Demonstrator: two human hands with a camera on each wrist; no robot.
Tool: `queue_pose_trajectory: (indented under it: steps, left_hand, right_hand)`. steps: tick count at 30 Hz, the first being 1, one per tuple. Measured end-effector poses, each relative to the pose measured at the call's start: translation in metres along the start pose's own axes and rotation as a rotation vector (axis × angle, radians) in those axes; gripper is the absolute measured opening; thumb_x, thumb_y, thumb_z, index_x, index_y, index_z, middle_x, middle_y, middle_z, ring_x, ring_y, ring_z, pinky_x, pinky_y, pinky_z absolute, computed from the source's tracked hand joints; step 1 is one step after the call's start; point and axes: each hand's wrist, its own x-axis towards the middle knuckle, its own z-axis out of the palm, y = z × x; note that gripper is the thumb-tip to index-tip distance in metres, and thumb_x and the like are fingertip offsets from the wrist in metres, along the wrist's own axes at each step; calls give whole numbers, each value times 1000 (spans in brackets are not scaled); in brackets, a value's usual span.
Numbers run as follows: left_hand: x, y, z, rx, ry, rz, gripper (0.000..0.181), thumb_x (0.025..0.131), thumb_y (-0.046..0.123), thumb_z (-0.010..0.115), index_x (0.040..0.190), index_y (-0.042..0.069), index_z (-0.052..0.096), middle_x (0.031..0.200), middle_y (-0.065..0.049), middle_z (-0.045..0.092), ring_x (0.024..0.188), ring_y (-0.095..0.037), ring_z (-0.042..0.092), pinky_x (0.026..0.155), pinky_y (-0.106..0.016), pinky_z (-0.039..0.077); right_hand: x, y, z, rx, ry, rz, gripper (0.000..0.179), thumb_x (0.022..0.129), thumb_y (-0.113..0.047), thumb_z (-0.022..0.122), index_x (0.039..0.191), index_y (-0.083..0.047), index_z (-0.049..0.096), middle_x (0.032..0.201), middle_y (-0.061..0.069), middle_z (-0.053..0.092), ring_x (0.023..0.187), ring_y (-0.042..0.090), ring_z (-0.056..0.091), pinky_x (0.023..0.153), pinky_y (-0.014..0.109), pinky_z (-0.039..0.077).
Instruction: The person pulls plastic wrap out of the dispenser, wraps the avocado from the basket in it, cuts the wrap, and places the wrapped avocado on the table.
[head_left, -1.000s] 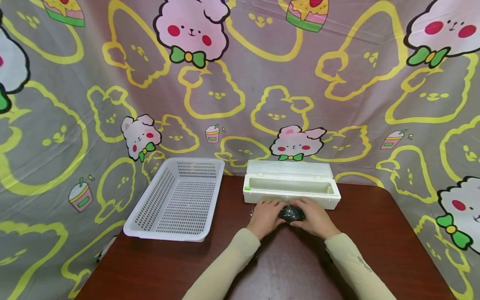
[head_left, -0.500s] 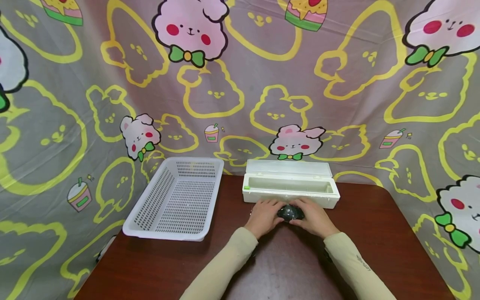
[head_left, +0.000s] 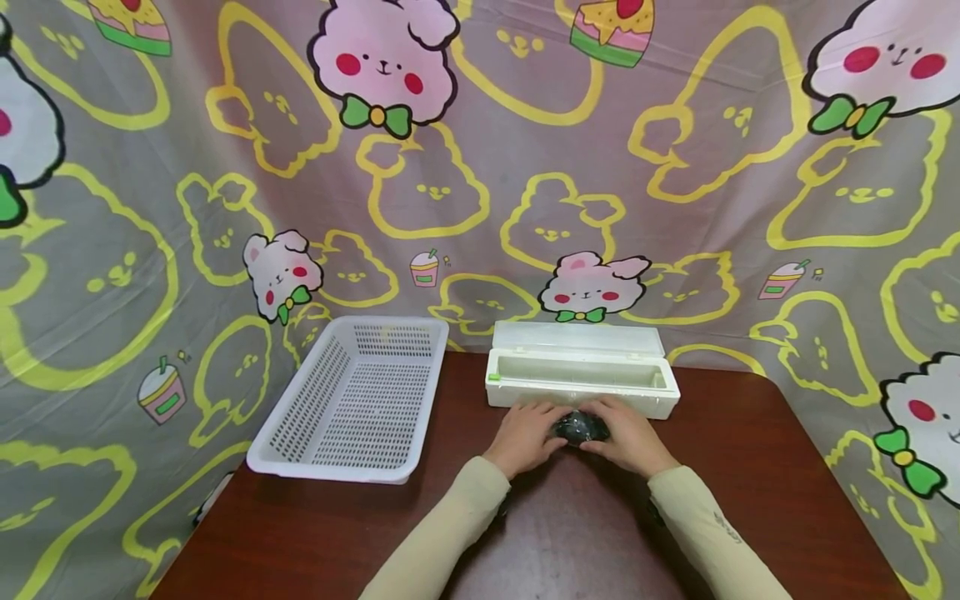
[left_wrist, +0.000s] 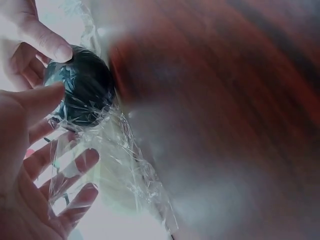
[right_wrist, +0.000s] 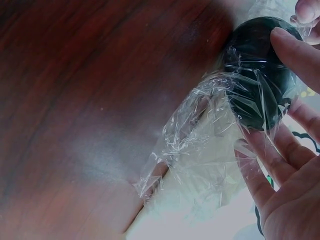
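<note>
A dark, rounded, glossy object [head_left: 583, 427] is wrapped in clear cling film [left_wrist: 135, 170], which trails loosely from it. My left hand [head_left: 525, 437] holds its left side. In the left wrist view the left thumb lies against the object, and the other fingers spread behind the film. My right hand [head_left: 626, 437] grips the right side, its thumb [right_wrist: 295, 50] pressed on the dark surface. Just beyond both hands stands a long white cling film dispenser box [head_left: 517, 395] with its clear lid [head_left: 577, 337] raised.
To the left on the dark red wooden table [head_left: 585, 533] sits a white perforated plastic basket [head_left: 258, 458]. A patterned cloth curtain [head_left: 495, 150] hangs close behind the box and basket and along both sides.
My left hand has shifted slightly left, and more of the dark object's left side shows between the hands. The right hand stays nearly still.
</note>
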Motion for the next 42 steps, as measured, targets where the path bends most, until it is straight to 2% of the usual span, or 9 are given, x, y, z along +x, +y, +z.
queue_pose_trajectory:
  steps: [7, 10, 13, 18, 21, 26, 30, 34, 42]
  left_hand:
    - [-4, -3, -4, -69, 23, 24, 52, 99, 44, 69, 147, 28, 57, 135, 6, 67, 128, -16, 61, 107, -41, 48]
    - [-6, -7, -4, -102, 30, 15, 50, 100, 44, 67, 145, 27, 59, 138, 6, 66, 129, -17, 60, 107, -42, 48]
    - [-6, -13, -5, -149, 71, -6, 48, 100, 43, 67, 145, 25, 60, 141, 4, 64, 131, -19, 59, 109, -42, 48]
    - [-3, -30, -7, -275, 233, -89, 54, 97, 38, 72, 145, 19, 58, 146, -1, 60, 136, -24, 54, 111, -46, 46]
    - [0, -43, -9, -394, 326, -161, 64, 93, 34, 78, 148, 14, 54, 153, -5, 53, 140, -29, 48, 114, -54, 41]
    - [3, -66, -11, -604, 389, -302, 85, 85, 32, 86, 156, 14, 43, 160, -11, 43, 145, -35, 40, 116, -60, 37]
    - [2, -79, -9, -795, 363, -385, 101, 80, 30, 91, 161, 14, 34, 161, -14, 38, 146, -37, 40, 118, -58, 38]
    - [1, -87, -3, -952, 307, -418, 111, 79, 26, 92, 165, 14, 23, 164, -15, 31, 150, -40, 35, 119, -58, 36]
    - [3, -97, 12, -1119, 241, -446, 120, 78, 15, 92, 167, 14, 11, 168, -16, 28, 153, -36, 33, 121, -53, 36]
  right_hand:
    - [0, 0, -1, 2, -2, -4, 58, 74, -25, 95, 124, -9, 70, 123, 9, 70, 115, 33, 66, 99, 51, 54]
    - [0, 1, -1, 3, -3, -2, 58, 74, -25, 95, 124, -8, 70, 123, 10, 69, 115, 33, 66, 98, 52, 54]
    - [1, 1, -1, 1, 2, -7, 59, 74, -25, 95, 124, -7, 70, 123, 11, 70, 115, 33, 66, 98, 52, 53]
    - [1, 1, 0, 0, 4, -10, 60, 74, -25, 95, 124, -7, 70, 124, 11, 69, 116, 34, 65, 100, 52, 53]
    - [0, 1, 0, 0, 1, -9, 60, 74, -25, 94, 125, -7, 70, 124, 11, 69, 117, 34, 65, 101, 52, 52]
    - [0, 1, -1, 8, -5, -3, 59, 75, -25, 94, 125, -7, 69, 125, 11, 69, 118, 34, 64, 102, 53, 52]
    - [-1, 2, -2, 11, -9, 11, 59, 76, -25, 94, 126, -7, 69, 126, 11, 68, 119, 34, 64, 102, 53, 52]
    - [-1, 2, -3, 11, -9, 14, 59, 76, -25, 93, 126, -8, 69, 127, 11, 68, 119, 34, 64, 102, 53, 52]
    - [-2, 3, 0, 21, -12, 18, 59, 75, -25, 94, 127, -9, 69, 127, 10, 68, 119, 34, 64, 103, 53, 52]
